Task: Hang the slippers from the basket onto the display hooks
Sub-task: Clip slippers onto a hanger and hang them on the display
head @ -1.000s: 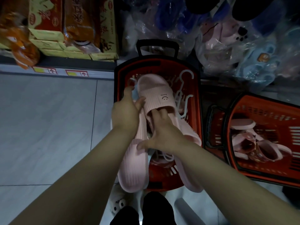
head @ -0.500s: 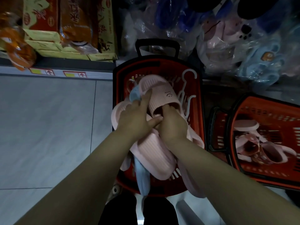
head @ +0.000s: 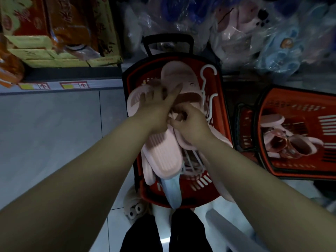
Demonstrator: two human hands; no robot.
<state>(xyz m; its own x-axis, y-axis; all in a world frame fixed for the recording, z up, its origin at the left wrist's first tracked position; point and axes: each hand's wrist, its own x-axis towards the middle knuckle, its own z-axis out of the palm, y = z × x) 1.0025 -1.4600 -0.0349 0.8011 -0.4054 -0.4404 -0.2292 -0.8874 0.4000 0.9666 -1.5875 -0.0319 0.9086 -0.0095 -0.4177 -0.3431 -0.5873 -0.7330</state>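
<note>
Over the basket (head: 222, 110), slippers (head: 163, 153) were pressed by the left hand (head: 156, 110), fingers straight, and pinched by the right hand (head: 190, 124); none was judged hung.

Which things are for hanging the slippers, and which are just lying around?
For the job: pink ribbed rubber slippers, white plastic hangers, red plastic basket, left hand, right hand.
Lying about: orange cardboard cartons, fluffy slipper with eyes, bagged blue slippers.
</note>
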